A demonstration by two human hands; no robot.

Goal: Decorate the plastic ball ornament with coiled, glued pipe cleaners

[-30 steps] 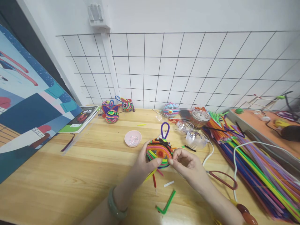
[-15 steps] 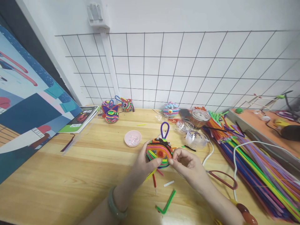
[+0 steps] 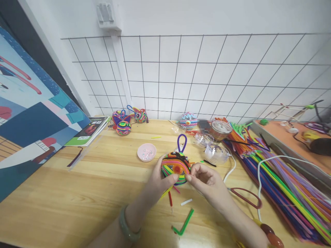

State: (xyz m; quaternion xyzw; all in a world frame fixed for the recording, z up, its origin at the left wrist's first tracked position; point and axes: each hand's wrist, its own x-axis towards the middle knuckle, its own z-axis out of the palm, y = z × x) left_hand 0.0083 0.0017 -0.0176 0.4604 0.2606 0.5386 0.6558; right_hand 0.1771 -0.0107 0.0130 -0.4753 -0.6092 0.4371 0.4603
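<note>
A round ornament point(image 3: 172, 159) covered in bright pipe cleaners, with a purple loop point(image 3: 182, 144) on top and an orange-red spot on its front, is held just over the table. My left hand point(image 3: 160, 179) grips it from the left, thumb pressed on the front. At its right edge, my right hand point(image 3: 207, 179) pinches with thumb and forefinger; any small piece between those fingertips is hidden. Below lie a red pencil-like stick point(image 3: 170, 199), a short white strip point(image 3: 186, 202) and a bent green pipe cleaner point(image 3: 186, 222).
A pink dish point(image 3: 141, 155) of small beads stands beyond my left hand. Finished ornaments point(image 3: 123, 128) sit by the wall. Clear plastic half-shells point(image 3: 216, 153), a white cord point(image 3: 259, 179), red-handled scissors point(image 3: 245, 197) and bundled pipe cleaners point(image 3: 284, 186) occupy the right. A picture board point(image 3: 33, 113) leans at left.
</note>
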